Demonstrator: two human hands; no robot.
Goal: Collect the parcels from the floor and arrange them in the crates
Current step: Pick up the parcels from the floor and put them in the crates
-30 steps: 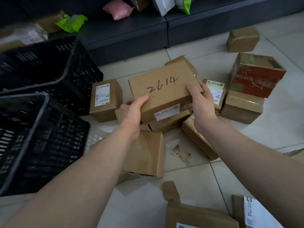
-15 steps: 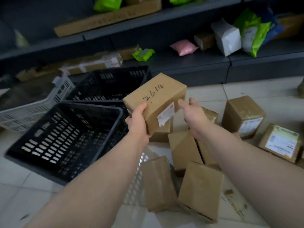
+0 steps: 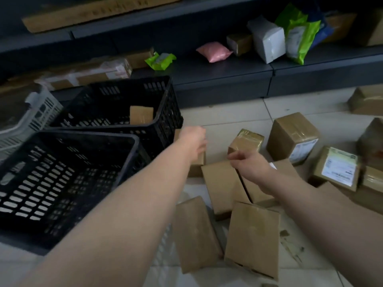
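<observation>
The left hand (image 3: pixel 194 141) hangs with fingers loosely curled and holds nothing, though motion blur hides the fingertips. It sits just beside the near right corner of the rear black crate (image 3: pixel 169 104). The right hand (image 3: pixel 249 165) is also slack and unoccupied, fingers drooping toward the left above a flat brown parcel (image 3: pixel 221 183) and near a small taped box (image 3: pixel 246 140). One cardboard parcel (image 3: pixel 141 114) stands inside the rear crate against its right wall. The front black crate (image 3: pixel 62 183) lies under the left forearm, with a white crate (image 3: pixel 31 121) beyond it. More parcels, among them a labelled box (image 3: pixel 292 137), lie on the tiled floor (image 3: pixel 228 117).
</observation>
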